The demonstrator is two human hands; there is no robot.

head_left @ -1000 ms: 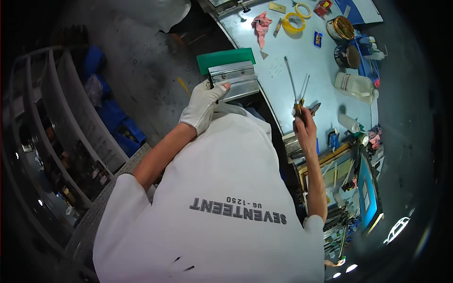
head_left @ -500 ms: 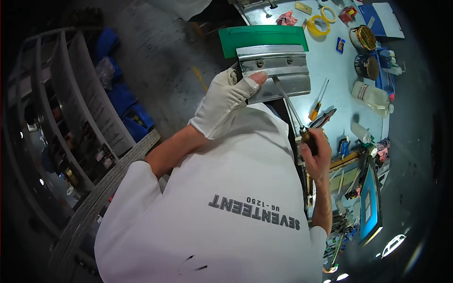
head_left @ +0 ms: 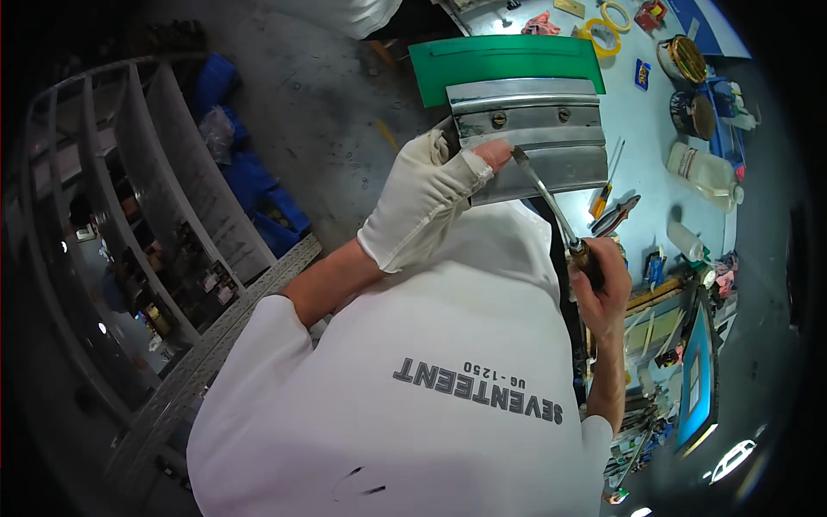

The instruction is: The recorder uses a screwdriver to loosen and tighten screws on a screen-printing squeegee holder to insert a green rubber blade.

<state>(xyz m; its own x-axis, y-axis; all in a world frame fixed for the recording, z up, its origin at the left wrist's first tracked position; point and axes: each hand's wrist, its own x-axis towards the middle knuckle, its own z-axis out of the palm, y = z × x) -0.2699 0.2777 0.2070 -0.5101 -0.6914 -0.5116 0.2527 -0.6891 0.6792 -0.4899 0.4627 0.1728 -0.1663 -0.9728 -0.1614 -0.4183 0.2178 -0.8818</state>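
Glove [head_left: 420, 207] showing off-white. Sheet [head_left: 508, 69] glowing plain green. Metal holder [head_left: 551, 162] gleaming silver-grey, banded in lighter and darker strips; its screws [head_left: 499, 120] glinting brassy. Raised screwdriver [head_left: 551, 202] showing silver shaft, brown handle. Lying screwdriver [head_left: 600, 201] displaying orange handle. Pliers [head_left: 616, 215] showing dark grips edged red. Tabletop [head_left: 642, 121] shining pale blue-grey. Tape roll [head_left: 606, 48] showing yellow; rag [head_left: 541, 25], pink. Shirt [head_left: 370, 422] showing white, carrying dark lettering, black streaks. Bins [head_left: 258, 181] showing blue.

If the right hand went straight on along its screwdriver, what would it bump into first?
The screwdriver would probably meet the metal blade holder beside the left thumb; depth is unclear, so it may already touch.
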